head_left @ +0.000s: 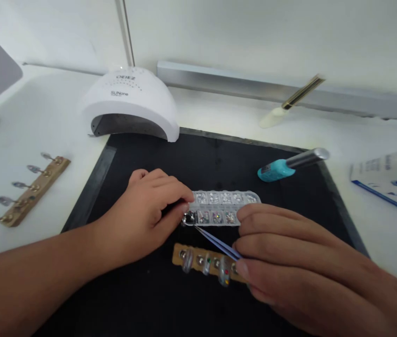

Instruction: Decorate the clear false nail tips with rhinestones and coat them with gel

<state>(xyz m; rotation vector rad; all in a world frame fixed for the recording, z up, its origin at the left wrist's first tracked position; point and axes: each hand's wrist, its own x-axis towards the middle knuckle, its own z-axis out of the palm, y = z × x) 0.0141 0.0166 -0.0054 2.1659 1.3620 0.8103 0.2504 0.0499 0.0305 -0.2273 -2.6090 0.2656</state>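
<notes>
A clear compartment case (219, 207) with small sparkling stones lies on the black mat (229, 164). My left hand (156, 206) pinches the case's left end between thumb and index finger. In my right hand (299, 252) are blue tweezers (217, 241), their tips close to the case's lower left compartment, which looks dark. Whether the tips hold a stone is too small to tell. Below the case lies a wooden strip (177, 255) bearing nail tips, some with coloured stones; my right hand hides its right end.
A white nail lamp (131, 98) stands at the back left. Another wooden strip (35, 196) with nail tips lies far left. A turquoise bottle (276, 170), a pale bottle with a gold cap (273, 117) and a white-and-blue box (391, 180) are on the right.
</notes>
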